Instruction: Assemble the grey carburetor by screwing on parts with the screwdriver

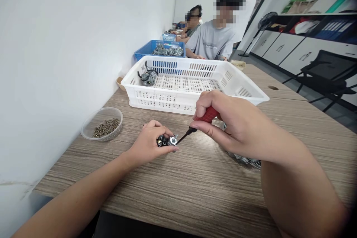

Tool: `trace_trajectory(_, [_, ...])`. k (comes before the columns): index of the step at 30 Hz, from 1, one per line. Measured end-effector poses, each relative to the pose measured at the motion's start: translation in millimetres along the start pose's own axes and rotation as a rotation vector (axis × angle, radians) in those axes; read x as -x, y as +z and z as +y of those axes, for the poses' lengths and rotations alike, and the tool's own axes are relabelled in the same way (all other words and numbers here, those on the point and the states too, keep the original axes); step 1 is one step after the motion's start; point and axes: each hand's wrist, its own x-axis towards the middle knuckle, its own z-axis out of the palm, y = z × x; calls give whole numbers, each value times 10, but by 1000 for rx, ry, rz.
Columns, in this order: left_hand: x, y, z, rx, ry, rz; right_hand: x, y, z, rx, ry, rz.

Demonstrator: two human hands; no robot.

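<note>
My left hand grips a small metal and black part just above the wooden table. A red-handled screwdriver is wrapped in the fingers of my right hand. Its dark shaft slants down to the left, and the tip meets the right side of the metal part; the exact contact point is too small to make out. To the left stands a clear round bowl of small brass-coloured screws. Metal pieces in a container are partly hidden beneath my right forearm.
Beyond my hands is a white slotted basket holding several metal assemblies. Behind it sits a blue crate of metal parts. A person in a grey shirt and other people are farther back. A white wall borders the left side.
</note>
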Motion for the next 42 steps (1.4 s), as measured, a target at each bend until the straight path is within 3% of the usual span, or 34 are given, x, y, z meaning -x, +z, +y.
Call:
trace_trajectory(30, [6,-8,18,-3,-28,-9,-14,15,37,-33,-1,-9])
trace_trajectory(42, [14,13,-22,12,7,6,72,-109,-98,-157,-7,-184])
